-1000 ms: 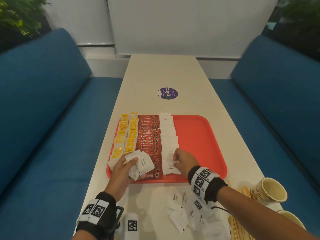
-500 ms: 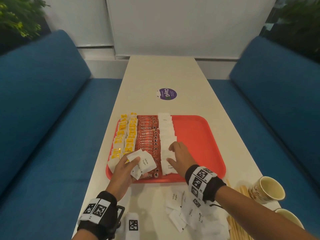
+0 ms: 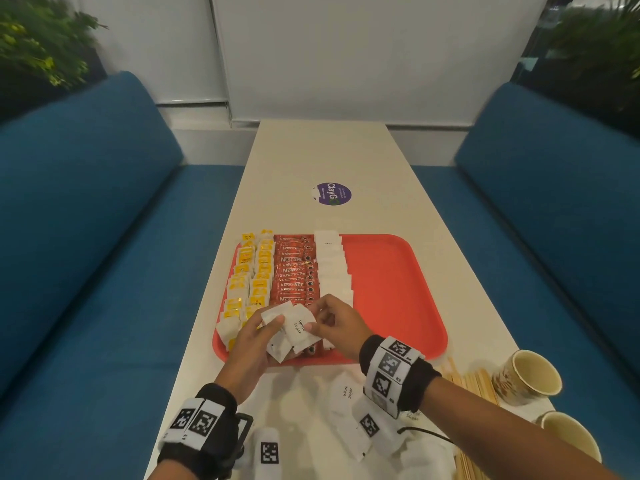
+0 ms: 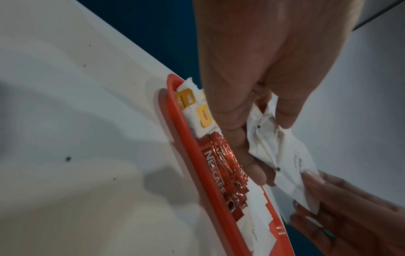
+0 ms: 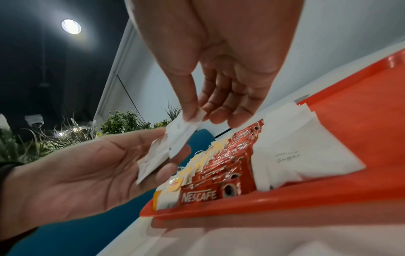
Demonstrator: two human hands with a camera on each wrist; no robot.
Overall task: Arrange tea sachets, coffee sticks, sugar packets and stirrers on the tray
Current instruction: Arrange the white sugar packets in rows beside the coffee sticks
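A red tray [image 3: 391, 289] holds a column of yellow tea sachets [image 3: 254, 275], a column of red coffee sticks [image 3: 294, 271] and a column of white sugar packets [image 3: 332, 268]. My left hand [image 3: 256, 337] holds a small stack of sugar packets [image 3: 292, 329] above the tray's near left corner. My right hand [image 3: 337, 322] pinches the top packet [image 5: 183, 133] of that stack between thumb and forefinger. More sugar packets [image 3: 346, 396] lie loose on the table in front of the tray. Wooden stirrers [image 3: 474, 382] lie at the right, beside the cups.
Two paper cups [image 3: 526, 375] stand at the table's near right edge. A purple round sticker [image 3: 334, 193] sits on the table beyond the tray. Blue sofas flank the table on both sides. The tray's right half is bare red plastic.
My right hand left the sugar column on the tray and moved left to the stack in my left hand, where it now pinches the top packet.
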